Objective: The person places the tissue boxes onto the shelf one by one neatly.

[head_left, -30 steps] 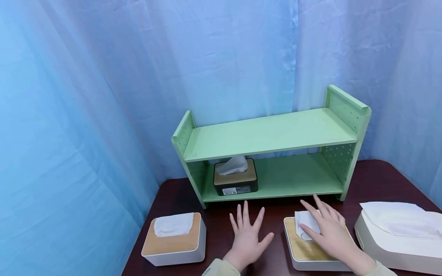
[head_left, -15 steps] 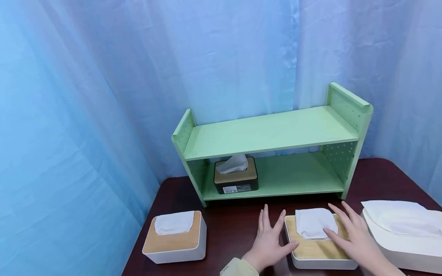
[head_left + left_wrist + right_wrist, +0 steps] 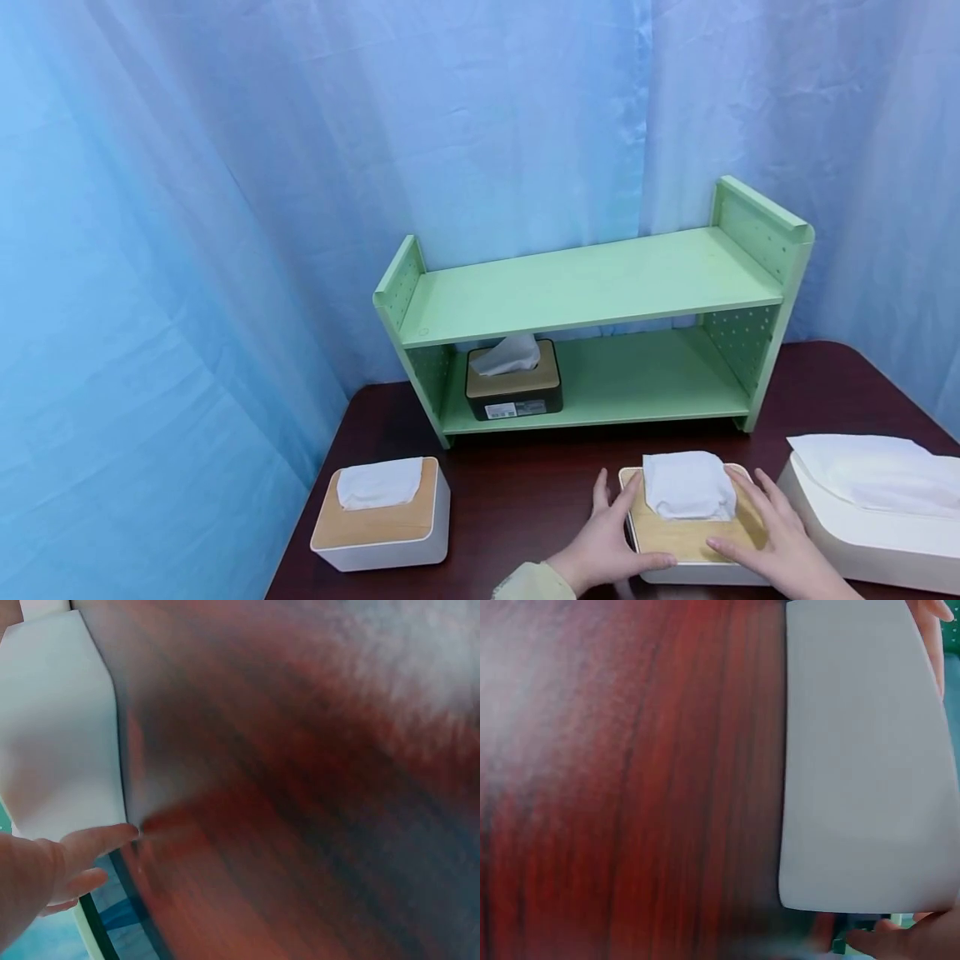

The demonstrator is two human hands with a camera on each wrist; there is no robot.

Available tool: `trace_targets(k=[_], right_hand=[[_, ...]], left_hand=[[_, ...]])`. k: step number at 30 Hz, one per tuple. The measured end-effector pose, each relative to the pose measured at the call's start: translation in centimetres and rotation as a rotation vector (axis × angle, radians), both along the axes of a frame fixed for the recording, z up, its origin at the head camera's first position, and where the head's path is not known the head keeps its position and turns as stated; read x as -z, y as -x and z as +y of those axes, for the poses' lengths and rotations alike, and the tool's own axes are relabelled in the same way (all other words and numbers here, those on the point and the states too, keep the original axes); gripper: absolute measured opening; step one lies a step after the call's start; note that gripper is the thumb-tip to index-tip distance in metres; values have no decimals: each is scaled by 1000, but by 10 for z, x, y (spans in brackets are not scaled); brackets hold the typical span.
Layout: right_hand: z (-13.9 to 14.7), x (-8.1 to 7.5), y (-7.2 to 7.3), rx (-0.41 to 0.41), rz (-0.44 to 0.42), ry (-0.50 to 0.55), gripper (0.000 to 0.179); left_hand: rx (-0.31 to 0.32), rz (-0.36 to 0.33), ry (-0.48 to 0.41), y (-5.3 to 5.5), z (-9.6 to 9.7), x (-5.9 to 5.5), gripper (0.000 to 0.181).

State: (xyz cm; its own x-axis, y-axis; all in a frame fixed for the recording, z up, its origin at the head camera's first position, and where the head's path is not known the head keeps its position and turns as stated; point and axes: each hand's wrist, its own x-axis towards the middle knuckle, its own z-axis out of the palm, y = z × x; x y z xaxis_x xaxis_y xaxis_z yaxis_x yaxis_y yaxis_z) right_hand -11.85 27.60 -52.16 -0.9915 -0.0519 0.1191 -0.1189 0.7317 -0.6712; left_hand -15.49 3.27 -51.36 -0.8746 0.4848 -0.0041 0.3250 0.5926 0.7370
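Note:
In the head view a tissue box (image 3: 678, 540) with a wood-look lid and white sides sits on the dark red-brown table, a white tissue (image 3: 688, 486) lying over its top. My left hand (image 3: 609, 537) is at the box's left side, fingers spread, thumb along the front. At the right side is my right hand (image 3: 776, 533), its fingers extended and its thumb over the front right of the lid. Both wrist views show the box's pale side wall (image 3: 862, 765), with fingers close to its ends; firm contact is hard to judge. The far fingertips are partly hidden.
A green two-tier shelf (image 3: 592, 287) stands behind, holding a dark tissue box (image 3: 517, 400) at its lower left. Another wood-topped tissue box (image 3: 382, 527) is on the left. A larger white tissue box (image 3: 870, 542) stands close beside my right hand. Blue curtains (image 3: 480, 125) hang behind.
My left hand has moved right to the middle tissue box's left side. My right hand has shifted from above the lid to its right side. The boxes stay put.

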Motion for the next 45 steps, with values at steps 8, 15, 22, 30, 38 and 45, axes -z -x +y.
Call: trace_targets(k=[8,15,22,30,38,45], right_hand=[[3,19,2,-66,135,12,105],[11,29,3,-102,162,-58,107],[16,31,3,-89,125,-66,99],[10,32,3,-72,131,-88,101],[3,28,6,-78,112,-92,100],[-3,29,7,-85,128,-79,98]], left_hand=[[50,27,38,0,3,4,94],[114,53,91,2,2,8,92],[117,62,86,4,2,8,89],[98,52,32,3,-4,11,87],[87,59,18,6,-10,12,86],[89,23,17,4,-18,11,85]])
